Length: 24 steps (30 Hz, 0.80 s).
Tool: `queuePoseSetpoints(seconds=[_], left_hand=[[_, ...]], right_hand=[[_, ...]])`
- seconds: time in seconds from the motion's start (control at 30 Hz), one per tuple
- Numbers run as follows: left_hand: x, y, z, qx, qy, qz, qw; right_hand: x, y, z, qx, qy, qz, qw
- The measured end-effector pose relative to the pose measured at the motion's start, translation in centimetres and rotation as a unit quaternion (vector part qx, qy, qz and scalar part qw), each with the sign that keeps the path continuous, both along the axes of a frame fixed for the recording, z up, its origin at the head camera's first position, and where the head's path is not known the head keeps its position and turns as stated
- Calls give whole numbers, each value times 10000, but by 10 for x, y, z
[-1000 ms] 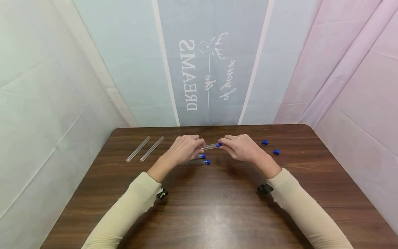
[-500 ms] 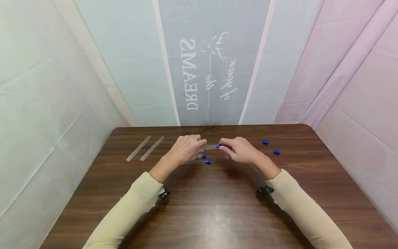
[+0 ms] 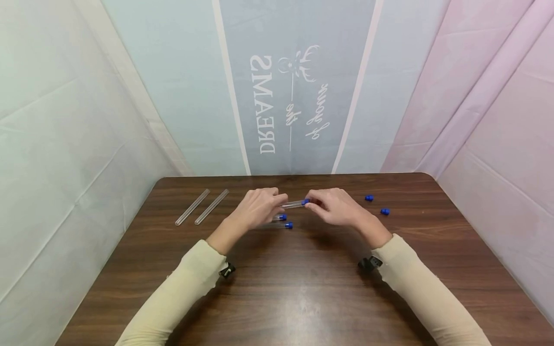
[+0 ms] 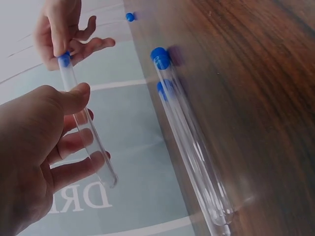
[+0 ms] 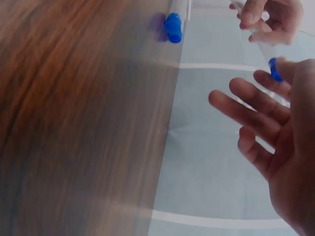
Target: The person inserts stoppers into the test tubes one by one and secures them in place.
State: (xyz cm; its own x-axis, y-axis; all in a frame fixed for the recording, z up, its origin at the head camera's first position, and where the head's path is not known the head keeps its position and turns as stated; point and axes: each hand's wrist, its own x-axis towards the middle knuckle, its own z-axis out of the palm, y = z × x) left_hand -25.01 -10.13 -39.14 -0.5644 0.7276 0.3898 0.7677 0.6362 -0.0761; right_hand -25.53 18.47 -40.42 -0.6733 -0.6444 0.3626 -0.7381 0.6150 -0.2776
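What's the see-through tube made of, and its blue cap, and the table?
The tube looks clear and smooth: plastic or glass, I can't tell which. The blue cap is probably plastic, being evenly coloured and not see-through. The table looks like glossy wood or wood-look laminate: brown streaks, bright glare.

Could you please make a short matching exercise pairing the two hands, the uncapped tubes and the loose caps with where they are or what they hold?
1. left hand
2. right hand
3. uncapped tubes
4. loose caps

A. on the table, right side
B. pinching the blue cap
C. gripping the held tube
D. on the table, left side

Pairs: 1-C; 2-B; 3-D; 4-A
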Motion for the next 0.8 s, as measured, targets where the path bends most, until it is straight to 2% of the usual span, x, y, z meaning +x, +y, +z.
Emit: queuePoseSetpoints(seconds=[0.17,0.37,0.63,0.8], left_hand=[[-1,-6,-4,2,-110,-9,9999],[-2,-13,-4,127,-42,6,9999],[0,-6,0,196,-257,-123,9994],[1,-2,1,149,-269,-160,9994]], right_hand=[[0,9,0,-91,412,184,9989],[-2,20,0,-187,722,148,9971],[-4,15,-3,55,1437,511,9883],[-4,10,-4,84,1767,678,9819]])
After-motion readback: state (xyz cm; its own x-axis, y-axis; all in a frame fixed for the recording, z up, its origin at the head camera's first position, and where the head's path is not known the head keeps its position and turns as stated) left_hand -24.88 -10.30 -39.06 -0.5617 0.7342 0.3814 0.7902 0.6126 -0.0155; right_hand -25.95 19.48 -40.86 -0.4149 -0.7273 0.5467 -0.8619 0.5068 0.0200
